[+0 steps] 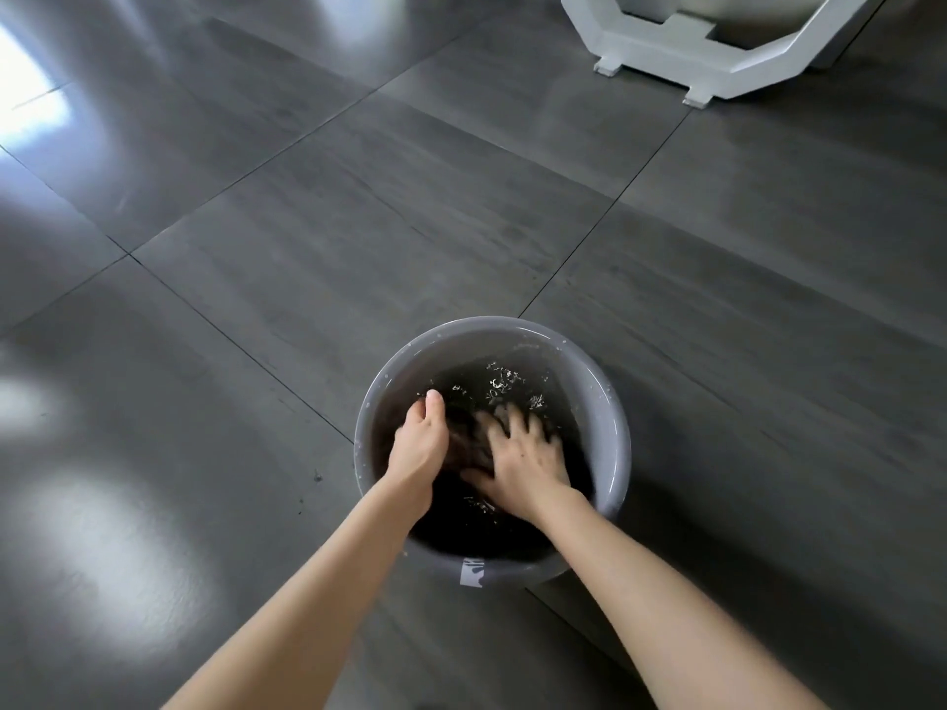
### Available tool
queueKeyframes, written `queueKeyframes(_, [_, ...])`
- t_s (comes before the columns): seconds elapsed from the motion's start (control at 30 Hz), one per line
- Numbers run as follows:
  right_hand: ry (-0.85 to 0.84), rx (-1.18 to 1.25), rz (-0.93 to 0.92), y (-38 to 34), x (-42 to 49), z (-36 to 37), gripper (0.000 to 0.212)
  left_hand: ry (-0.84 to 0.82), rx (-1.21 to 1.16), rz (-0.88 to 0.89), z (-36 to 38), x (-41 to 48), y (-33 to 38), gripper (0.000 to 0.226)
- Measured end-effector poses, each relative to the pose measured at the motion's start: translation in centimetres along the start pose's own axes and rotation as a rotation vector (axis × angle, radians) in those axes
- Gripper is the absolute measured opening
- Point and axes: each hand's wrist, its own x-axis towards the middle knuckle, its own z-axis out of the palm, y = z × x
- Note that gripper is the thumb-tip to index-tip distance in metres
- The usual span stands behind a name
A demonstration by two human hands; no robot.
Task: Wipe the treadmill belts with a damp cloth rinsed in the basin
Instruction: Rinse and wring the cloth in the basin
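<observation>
dark cloth (464, 445) (underwater), grey basin (612, 427)

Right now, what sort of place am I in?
Probably a gym or fitness room, though I can't be sure: a white machine base stands on glossy dark floor tiles, and a grey basin of water holds a cloth, as for cleaning equipment.

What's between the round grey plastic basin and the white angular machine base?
Nothing: head view shows only bare dark grey floor tiles between the round grey plastic basin and the white angular machine base.
</observation>
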Motion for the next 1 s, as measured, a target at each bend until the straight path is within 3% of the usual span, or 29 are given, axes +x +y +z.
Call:
queueKeyframes(0.07, [-0.004,-0.073,0.078,-0.4,-0.1,0.2,0.069,-0.023,-0.043,-0.031,0.0,-0.3,-0.2,0.052])
queueKeyframes(0.17, [-0.055,0.147,0.354,-1.7,0.3,-0.4,0.064,-0.069,-0.061,-0.042,0.1,-0.7,-0.3,0.051])
queueKeyframes(0.33, [0.049,1.209,0.326,-2.5,-1.4,-0.8,0.019,-0.173,-0.217,-0.278,-0.2,-0.9,0.3,0.065])
queueKeyframes(0.4, [0.123,1.394,0.217,-3.1,-3.1,-1.2,0.013,-0.251,-0.316,-0.355,-0.3,-1.0,0.6,0.079])
queueKeyframes(0.53, [0.225,1.228,0.021,-4.5,-5.8,-2.6,0.018,-0.352,-0.312,-0.311,-0.3,-0.9,0.5,0.081])
queueKeyframes(0.7, [0.427,0.762,0.161,-5.3,-5.5,-2.6,0.055,-0.395,-0.447,-0.27,1.0,-1.3,0.7,0.069])
queueKeyframes(0.83, [0.468,0.73,0.275,-5.1,-4.1,-3.0,0.048,-0.243,-0.484,-0.243,1.9,-1.2,1.0,0.053])
queueKeyframes(1.0, [0.456,0.677,0.294,-4.5,-2.9,-3.4,0.041,-0.028,-0.482,-0.275,2.4,-1.2,1.6,0.052])
